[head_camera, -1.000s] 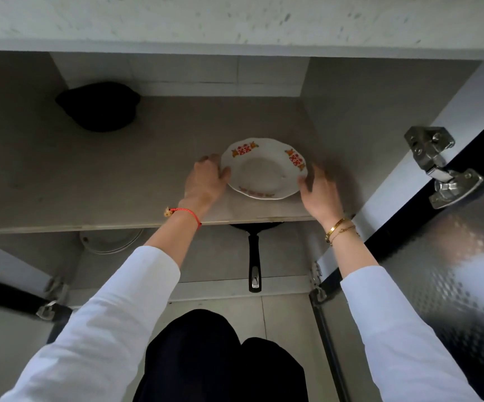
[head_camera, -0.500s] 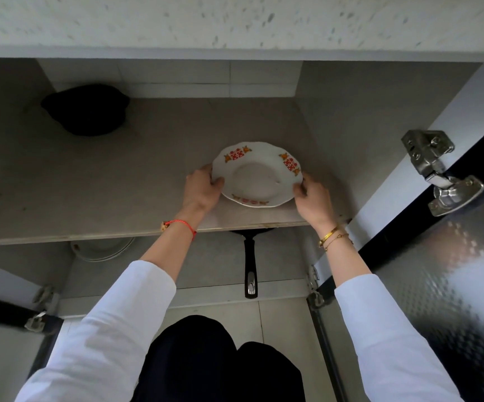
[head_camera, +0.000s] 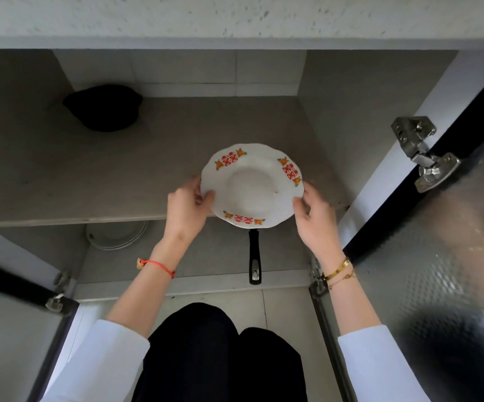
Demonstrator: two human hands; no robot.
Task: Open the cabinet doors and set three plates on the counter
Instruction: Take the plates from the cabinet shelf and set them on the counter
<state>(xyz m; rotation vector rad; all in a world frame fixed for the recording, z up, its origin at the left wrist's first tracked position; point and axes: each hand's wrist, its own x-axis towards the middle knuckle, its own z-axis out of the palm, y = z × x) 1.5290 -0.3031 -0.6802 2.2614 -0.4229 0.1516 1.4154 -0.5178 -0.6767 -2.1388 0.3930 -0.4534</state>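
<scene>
Left hand (head_camera: pixel 187 208) pinching the plate (head_camera: pixel 251 185) at its left rim, thumb on top; right hand (head_camera: pixel 315 219) gripping its right rim, plate overhanging the shelf (head_camera: pixel 90 181) edge

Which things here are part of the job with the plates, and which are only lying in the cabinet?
Part of the job:
- patterned plate, held by left hand and right hand
- stack of white plates on the lower level
- open cabinet door

Only lying there:
- black pan
- dark object at the back of the shelf
</scene>
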